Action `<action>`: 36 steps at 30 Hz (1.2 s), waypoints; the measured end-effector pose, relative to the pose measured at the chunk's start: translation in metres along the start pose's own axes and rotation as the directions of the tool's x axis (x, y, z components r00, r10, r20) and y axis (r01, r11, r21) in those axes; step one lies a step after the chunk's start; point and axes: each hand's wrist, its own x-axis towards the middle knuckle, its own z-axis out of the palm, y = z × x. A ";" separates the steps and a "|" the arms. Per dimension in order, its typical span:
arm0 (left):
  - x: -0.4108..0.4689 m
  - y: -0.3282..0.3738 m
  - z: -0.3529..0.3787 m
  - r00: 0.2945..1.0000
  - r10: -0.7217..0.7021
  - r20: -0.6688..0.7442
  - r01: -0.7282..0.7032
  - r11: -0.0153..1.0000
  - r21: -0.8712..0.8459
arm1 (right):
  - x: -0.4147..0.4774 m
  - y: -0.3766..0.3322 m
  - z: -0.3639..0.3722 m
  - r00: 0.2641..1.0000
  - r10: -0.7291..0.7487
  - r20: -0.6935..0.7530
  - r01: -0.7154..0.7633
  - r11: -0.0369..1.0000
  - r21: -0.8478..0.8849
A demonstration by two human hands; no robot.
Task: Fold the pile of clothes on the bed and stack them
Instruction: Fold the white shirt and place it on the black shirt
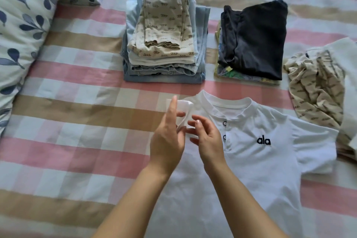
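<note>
One head-worn wide-angle cam looks fwd and steeply down across a checked bed (77, 75). Both forearms enter from the bottom edge; left hand (167, 139) and right hand (208, 139) meet near frame centre, close to the lens. A white shirt (251, 170) fills the lower-right foreground. Pale stack (164, 44) and dark stack (257, 40) lie farther off, top centre; pillow (23, 15) upper left.
</note>
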 end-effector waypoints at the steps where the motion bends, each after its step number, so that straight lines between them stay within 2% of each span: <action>1: -0.002 0.003 0.012 0.997 -0.002 0.083 -0.001 0.999 0.042 | 0.000 0.000 -0.009 0.999 0.023 -0.040 -0.021 0.999 0.046; 3: -0.005 -0.001 0.031 0.977 -0.044 0.210 0.013 0.989 0.150 | 0.000 0.002 -0.024 0.994 0.048 -0.100 -0.042 0.997 0.067; 7: -0.003 -0.012 0.052 0.967 -0.036 0.251 -0.066 0.920 0.385 | 0.001 0.008 -0.053 0.988 0.002 -0.153 -0.004 1.000 -0.014; 10: 0.006 -0.030 0.065 0.932 -0.002 0.361 -0.188 0.853 0.488 | 0.001 0.015 -0.068 0.986 -0.024 -0.163 0.016 0.998 -0.053; 13: 0.013 -0.046 0.074 0.916 -0.064 0.397 -0.189 0.803 0.566 | 0.003 0.022 -0.077 0.985 -0.033 -0.169 0.022 0.997 -0.068; 16: 0.014 -0.051 0.080 0.919 -0.138 0.368 -0.127 0.783 0.610 | 0.006 0.028 -0.080 0.985 -0.030 -0.168 0.021 0.998 -0.056; 20: 0.016 -0.049 0.080 0.904 -0.176 0.389 -0.120 0.770 0.627 | 0.010 0.029 -0.082 0.989 -0.016 -0.145 0.008 0.998 -0.059; 22: 0.017 -0.043 0.079 0.893 -0.203 0.402 -0.100 0.781 0.616 | 0.010 0.024 -0.088 0.992 -0.024 -0.123 0.016 0.998 -0.065; 24: 0.015 -0.025 0.082 0.892 -0.178 0.416 -0.103 0.815 0.570 | 0.008 0.017 -0.102 0.983 -0.076 -0.165 0.061 0.994 -0.094; 27: 0.005 0.028 0.101 0.902 0.013 0.431 -0.222 0.871 0.438 | 0.006 0.007 -0.140 0.917 -0.191 -0.349 0.130 0.973 -0.189; 30: -0.007 0.077 0.138 0.885 0.228 0.406 -0.366 0.880 0.303 | 0.004 0.003 -0.185 0.772 -0.310 -0.555 0.113 0.926 -0.360; 33: -0.012 0.115 0.177 0.842 0.257 0.474 -0.377 0.910 0.175 | 0.003 0.010 -0.230 0.597 -0.300 -0.744 -0.059 0.908 -0.414; 34: -0.012 0.125 0.191 0.823 0.270 0.500 -0.391 0.908 0.153 | 0.001 0.014 -0.244 0.566 -0.267 -0.780 -0.127 0.907 -0.402; 36: -0.009 0.140 0.215 0.786 0.258 0.562 -0.384 0.916 0.117 | -0.002 0.023 -0.265 0.569 -0.173 -0.804 -0.267 0.886 -0.379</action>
